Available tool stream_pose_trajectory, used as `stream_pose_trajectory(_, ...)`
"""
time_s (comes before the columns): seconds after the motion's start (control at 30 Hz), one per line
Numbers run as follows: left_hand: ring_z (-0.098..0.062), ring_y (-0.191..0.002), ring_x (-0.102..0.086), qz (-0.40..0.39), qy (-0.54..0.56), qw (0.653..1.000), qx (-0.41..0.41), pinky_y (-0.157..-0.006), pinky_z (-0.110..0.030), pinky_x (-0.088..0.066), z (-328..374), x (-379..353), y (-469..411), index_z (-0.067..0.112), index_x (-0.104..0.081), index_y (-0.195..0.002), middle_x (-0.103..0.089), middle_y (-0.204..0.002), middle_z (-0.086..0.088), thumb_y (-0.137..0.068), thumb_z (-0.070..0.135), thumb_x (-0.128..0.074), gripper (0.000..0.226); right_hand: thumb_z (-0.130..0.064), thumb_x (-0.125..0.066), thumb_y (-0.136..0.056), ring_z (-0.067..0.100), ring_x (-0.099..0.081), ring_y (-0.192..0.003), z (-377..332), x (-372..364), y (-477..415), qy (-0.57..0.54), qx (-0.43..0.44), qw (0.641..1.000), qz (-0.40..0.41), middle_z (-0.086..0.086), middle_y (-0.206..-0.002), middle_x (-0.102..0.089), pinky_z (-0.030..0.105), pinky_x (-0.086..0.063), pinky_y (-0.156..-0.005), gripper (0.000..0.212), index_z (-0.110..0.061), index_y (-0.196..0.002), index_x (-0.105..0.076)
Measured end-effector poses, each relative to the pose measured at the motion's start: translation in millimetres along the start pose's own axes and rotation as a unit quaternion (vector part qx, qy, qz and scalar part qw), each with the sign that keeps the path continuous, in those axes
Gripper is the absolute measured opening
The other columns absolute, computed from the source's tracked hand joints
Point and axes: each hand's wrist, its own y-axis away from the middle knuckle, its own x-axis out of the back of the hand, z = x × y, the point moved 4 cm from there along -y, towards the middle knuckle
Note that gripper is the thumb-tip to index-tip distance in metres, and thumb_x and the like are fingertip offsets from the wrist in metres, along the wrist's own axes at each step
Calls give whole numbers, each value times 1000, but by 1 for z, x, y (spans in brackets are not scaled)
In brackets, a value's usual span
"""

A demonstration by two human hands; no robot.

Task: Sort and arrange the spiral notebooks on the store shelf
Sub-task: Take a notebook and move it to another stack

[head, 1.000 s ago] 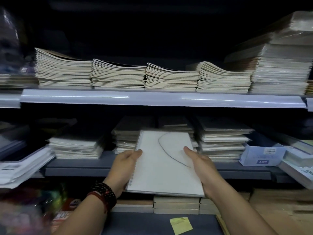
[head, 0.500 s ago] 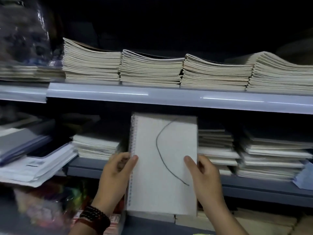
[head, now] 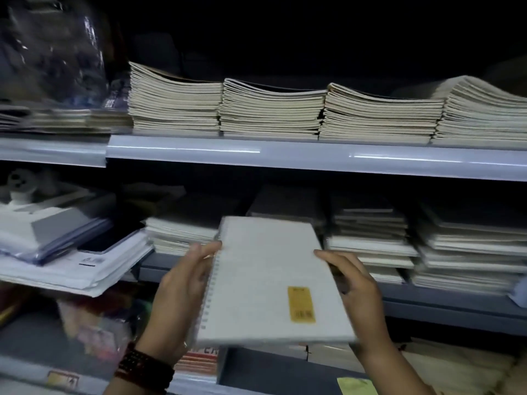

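While both hands clasp it, a white spiral notebook [head: 271, 280] hovers before the shelves.
Left hand [head: 182, 295] grips the coil edge, right hand [head: 353, 292] the opposite edge; beyond them the middle shelf [head: 427, 303] holds notebook stacks [head: 370, 243], and above, the upper shelf [head: 285, 158] carries cream piles [head: 271, 109].

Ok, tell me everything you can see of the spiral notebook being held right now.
The spiral notebook is closed and shows a plain pale grey-white cover, which looks like matte card or plastic. A wire spiral runs down its left edge, and a yellow rectangular sticker sits low on the right of the cover. It is tilted, top edge towards the middle shelf, in front of the stacked notebooks. The left hand grips the spiral side and the right hand the opposite edge. The image is motion-blurred.
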Motion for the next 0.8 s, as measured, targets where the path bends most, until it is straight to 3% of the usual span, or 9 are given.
stream_pose_trajectory(0.1,-24,-107,-72,0,-14,1000,-5,-79,-32,-61,-1,2,1,19,-67,-127,-74,-118,-3,-90,3,-65,41,3,-71,-85,8,-65,-109,-4,-5,-2,-20,-15,1000,0,-15,-116,-65,24,-54,-89,44,-26,-117,-72)
stream_pose_trajectory(0.17,-26,-106,-72,13,8,1000,-6,-77,-29,-62,-5,7,-1,18,-66,-128,-74,-119,-4,-87,-5,-64,46,0,-68,-89,8,-68,-104,-5,-8,-1,-82,-59,995,17,-14,-114,-70,28,-56,-85,39,-27,-118,-70)
stream_pose_trajectory(0.27,-31,-110,-70,29,48,998,-18,-83,-37,-61,-5,13,-4,19,-63,-130,-72,-122,-8,-85,-6,-63,51,-16,-60,-98,14,-72,-98,-1,-12,0,-138,-157,977,34,-6,-107,-75,37,-56,-83,28,-30,-122,-68)
stream_pose_trajectory(0.37,-33,-116,-67,35,63,997,-39,-94,-44,-53,-4,20,-8,26,-57,-136,-71,-125,-12,-84,-4,-64,61,-25,-60,-96,30,-73,-94,2,-24,5,-212,-247,944,-46,8,-106,-76,44,-55,-83,24,-19,-118,-71)
stream_pose_trajectory(0.47,-32,-114,-68,28,76,996,-22,-88,-45,-57,-7,23,-13,32,-48,-142,-71,-126,-9,-86,0,-63,67,-7,-66,-89,37,-72,-98,1,-34,10,-220,-241,938,-113,15,-109,-75,44,-56,-85,33,-12,-122,-65)
stream_pose_trajectory(0.6,-31,-109,-71,-2,58,997,41,-86,-45,-57,-11,22,-15,23,-52,-140,-72,-123,-11,-93,16,-60,48,2,-66,-85,40,-71,-96,3,-33,8,-254,-223,938,-81,20,-108,-74,43,-58,-82,39,-10,-122,-64)
stream_pose_trajectory(0.7,-33,-94,-72,-76,-38,989,120,-66,-40,-56,-23,20,-6,9,-66,-125,-72,-115,-19,-88,32,-67,43,2,-68,-84,39,-72,-98,6,-25,4,-263,-217,939,-46,19,-108,-74,45,-57,-83,43,-14,-124,-63)
stream_pose_trajectory(0.8,-35,-75,-67,-65,-39,990,122,-44,-30,-48,-36,24,-2,3,-71,-116,-70,-108,-30,-78,14,-80,40,3,-67,-84,38,-72,-95,9,-20,2,-268,-218,938,-28,20,-106,-74,43,-57,-82,45,-14,-125,-63)
